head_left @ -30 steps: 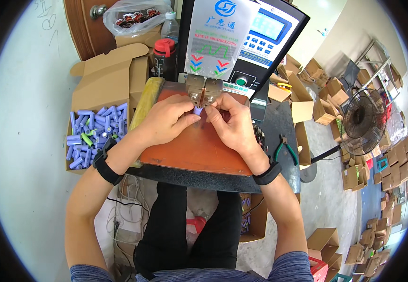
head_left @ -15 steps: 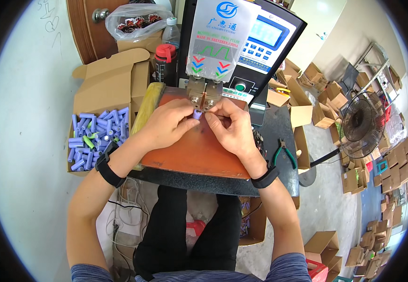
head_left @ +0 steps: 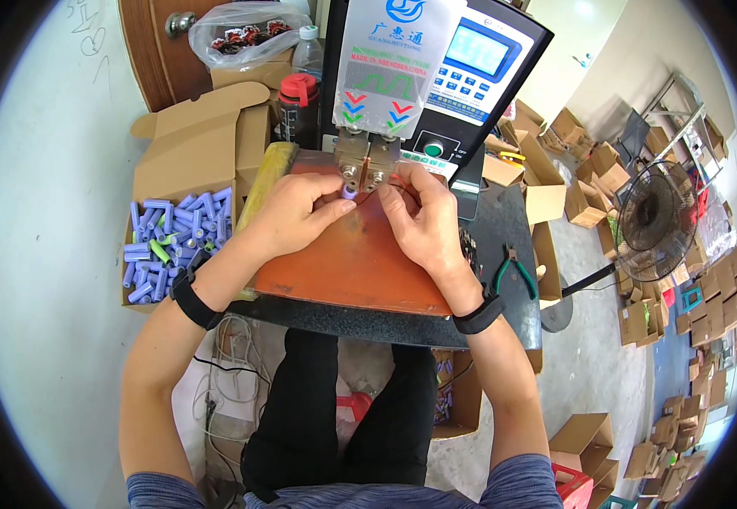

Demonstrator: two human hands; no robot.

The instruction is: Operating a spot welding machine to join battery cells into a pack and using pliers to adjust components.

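Note:
A purple cylindrical battery cell (head_left: 349, 192) sits under the metal electrode holders (head_left: 367, 161) of a spot welder (head_left: 394, 76). My left hand (head_left: 301, 212) pinches this cell between thumb and fingers from the left. From the other side my right hand (head_left: 424, 216) is closed close beside the electrodes, with thin red and dark wires (head_left: 404, 192) at its fingertips. What the wires join to is hidden by the fingers and the holders. Both hands work above an orange-brown board (head_left: 351, 276) on the dark table.
A cardboard box (head_left: 195, 153) of purple cells, a few green, stands at left. Green-handled pliers (head_left: 514, 273) lie on the table's right side. Behind are a red-lidded bottle (head_left: 299, 110) and a plastic bag (head_left: 245, 38) of red-and-black parts. A fan (head_left: 653, 220) stands farther right.
The cell and my left hand have shifted slightly left. My right hand's fingers have risen a little and opened away from the cell, so the thin wires now show.

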